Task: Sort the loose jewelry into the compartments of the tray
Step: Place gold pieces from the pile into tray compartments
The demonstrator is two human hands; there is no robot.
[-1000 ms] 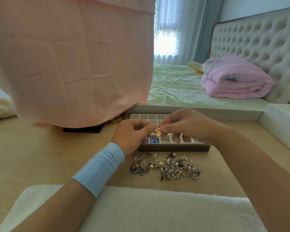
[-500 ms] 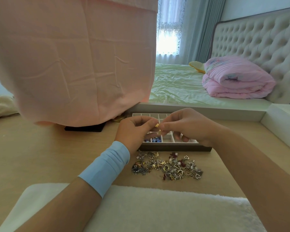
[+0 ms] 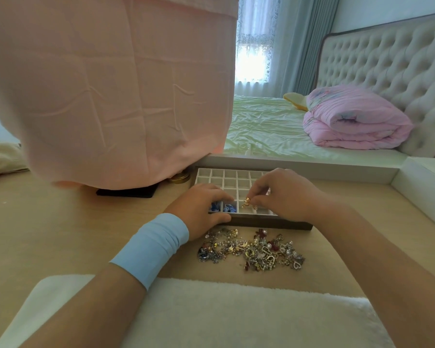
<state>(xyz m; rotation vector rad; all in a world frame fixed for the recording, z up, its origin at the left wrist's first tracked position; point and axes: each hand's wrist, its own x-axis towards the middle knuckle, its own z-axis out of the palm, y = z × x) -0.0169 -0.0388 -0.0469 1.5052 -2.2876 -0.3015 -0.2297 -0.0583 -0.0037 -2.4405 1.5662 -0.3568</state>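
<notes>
Head view: right grip [image 3: 281,194] pinches a gold charm [image 3: 246,203] over the tray [image 3: 269,221], whose near-left corner the left grip [image 3: 201,209] holds.

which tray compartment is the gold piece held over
The near-row compartment of the tray just right of the two holding blue pieces; the right hand pinches the gold piece over it.

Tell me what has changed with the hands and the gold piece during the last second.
The left hand let go of the small gold jewelry piece and moved down to grip the front left edge of the white-lined, dark-sided compartment tray. The right hand, pinching it alone, lowered it toward a front-row compartment. The tray and the pile of mixed loose jewelry stayed put.
</notes>
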